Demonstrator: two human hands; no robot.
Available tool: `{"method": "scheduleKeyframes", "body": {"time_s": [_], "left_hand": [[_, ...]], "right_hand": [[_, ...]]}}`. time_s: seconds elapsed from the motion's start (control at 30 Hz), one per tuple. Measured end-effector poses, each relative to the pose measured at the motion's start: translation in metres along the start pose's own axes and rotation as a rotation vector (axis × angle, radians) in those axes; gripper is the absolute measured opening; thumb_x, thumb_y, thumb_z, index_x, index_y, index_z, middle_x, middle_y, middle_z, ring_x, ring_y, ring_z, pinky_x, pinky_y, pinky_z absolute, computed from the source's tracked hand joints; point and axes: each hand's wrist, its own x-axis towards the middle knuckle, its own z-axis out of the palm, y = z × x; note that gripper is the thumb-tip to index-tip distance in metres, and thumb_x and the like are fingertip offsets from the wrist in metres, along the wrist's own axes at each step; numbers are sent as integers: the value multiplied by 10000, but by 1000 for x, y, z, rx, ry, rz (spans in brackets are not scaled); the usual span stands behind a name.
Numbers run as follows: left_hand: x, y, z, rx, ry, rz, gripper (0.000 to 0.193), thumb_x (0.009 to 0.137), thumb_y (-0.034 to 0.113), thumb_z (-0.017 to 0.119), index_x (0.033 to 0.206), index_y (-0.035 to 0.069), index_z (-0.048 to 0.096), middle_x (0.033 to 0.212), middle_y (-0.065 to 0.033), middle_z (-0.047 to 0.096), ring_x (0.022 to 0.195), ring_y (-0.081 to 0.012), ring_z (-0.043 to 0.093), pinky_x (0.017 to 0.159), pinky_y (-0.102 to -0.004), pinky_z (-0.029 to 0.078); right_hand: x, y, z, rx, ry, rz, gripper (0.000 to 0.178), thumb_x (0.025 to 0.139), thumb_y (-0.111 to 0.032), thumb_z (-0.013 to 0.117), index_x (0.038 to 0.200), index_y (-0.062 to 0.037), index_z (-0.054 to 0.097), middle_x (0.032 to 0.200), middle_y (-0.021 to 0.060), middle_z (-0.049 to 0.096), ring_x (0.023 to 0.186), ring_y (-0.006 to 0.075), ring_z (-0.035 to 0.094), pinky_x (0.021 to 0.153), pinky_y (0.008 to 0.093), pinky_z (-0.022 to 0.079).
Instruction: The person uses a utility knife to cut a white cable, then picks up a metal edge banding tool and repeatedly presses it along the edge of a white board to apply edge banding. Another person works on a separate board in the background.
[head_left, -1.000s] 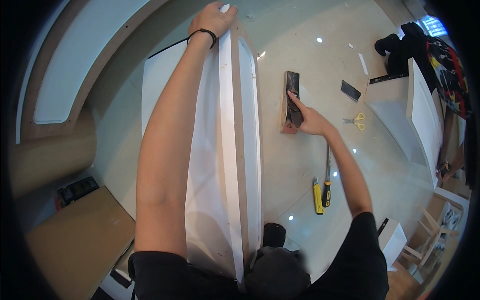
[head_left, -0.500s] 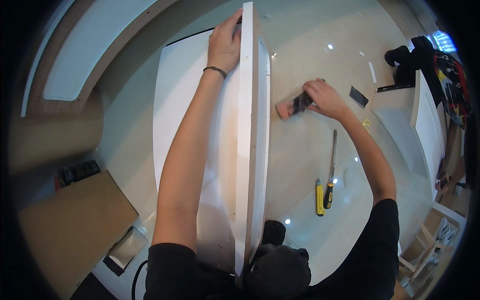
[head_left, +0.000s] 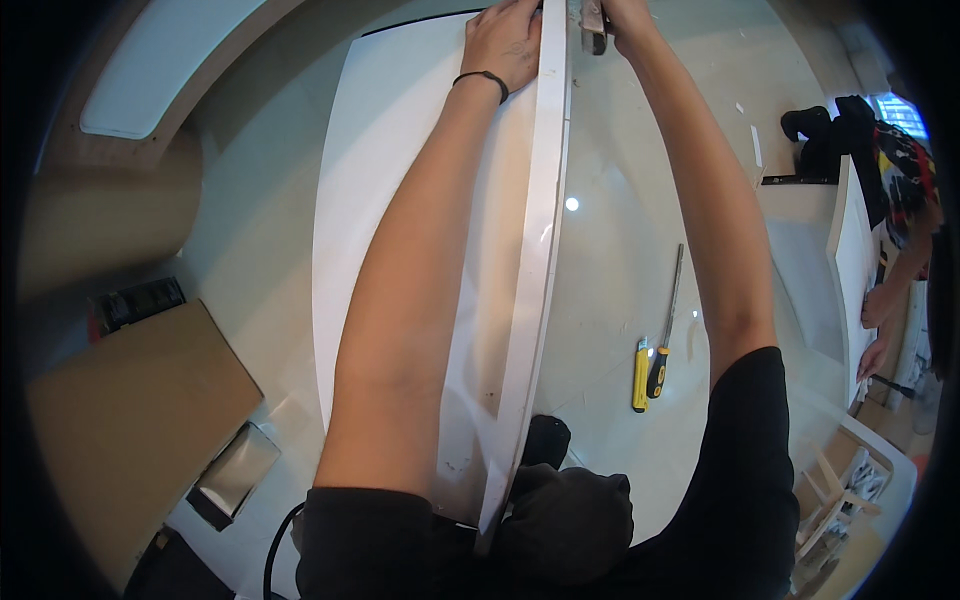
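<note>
I am looking down along the long white panel (head_left: 535, 270), which is standing on its thin edge and running from my lap away to the top of the view; everything else I am placing from that panel. To its left, lying flat on the pale glossy floor (head_left: 620, 250), a broad white sheet (head_left: 370, 180) is spreading out smooth and matte; further left a flat brown cardboard box (head_left: 120, 400) is sitting beside a small silvery packet (head_left: 232, 478), and a dark oblong pack (head_left: 140, 300) is lying just beyond the cardboard. My left hand (head_left: 508, 40) is pressing against the panel's far end, grip closed over its left face, a dark band on the wrist; my right hand (head_left: 618, 15) is reaching to the same far end from the right, grip wrapped round a small dark block (head_left: 592, 25), mostly cut off by the frame edge. Half a second ago that block was lower and off to the panel's right; both hands are now further up the panel. Right of the panel a yellow utility knife (head_left: 640, 375) and a long file with a yellow-and-black handle (head_left: 668, 320) are lying side by side on the floor; far right another person's hand (head_left: 880, 305) is resting near a white board (head_left: 850, 250).
</note>
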Motion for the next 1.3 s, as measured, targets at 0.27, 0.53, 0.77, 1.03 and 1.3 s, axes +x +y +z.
{"method": "scheduleKeyframes", "body": {"time_s": [0.27,0.53,0.77,1.03,1.3], "left_hand": [[-2,9,-2,3,-19,-25,450,1058,304,414,1448,108,522,1257,-254,644,1219,-436,564,1060,-516,415],[-3,12,1,14,3,-18,505,1026,323,475,1479,99,489,1291,-259,647,1273,-419,558,1090,-539,384],[-2,18,-5,-20,-37,-1,480,1015,306,482,1432,70,512,1265,-221,673,1251,-398,570,1099,-534,383],[-3,21,-6,5,-23,-31,482,1011,303,486,1438,82,513,1275,-248,661,1263,-407,561,1096,-544,383],[-3,17,-5,16,-27,-25,519,997,319,522,1471,112,489,1243,-269,660,1226,-433,574,1077,-538,404]], "right_hand": [[-4,-4,16,-106,57,-335,584,959,-441,638,1251,64,611,1036,132,701,936,256,652,841,399,519],[-70,-22,14,0,-42,-65,425,990,-363,619,1163,24,650,931,75,699,765,153,655,672,318,538],[-66,-15,13,142,-61,27,406,1007,-402,585,1099,-18,681,889,73,706,751,169,676,665,310,551],[-47,-6,12,240,-200,118,418,1019,-425,554,1095,-36,687,904,67,713,780,179,678,714,309,556],[-162,-10,7,94,0,-18,434,1007,-380,587,1177,11,670,968,100,715,801,171,682,669,291,552]]}}
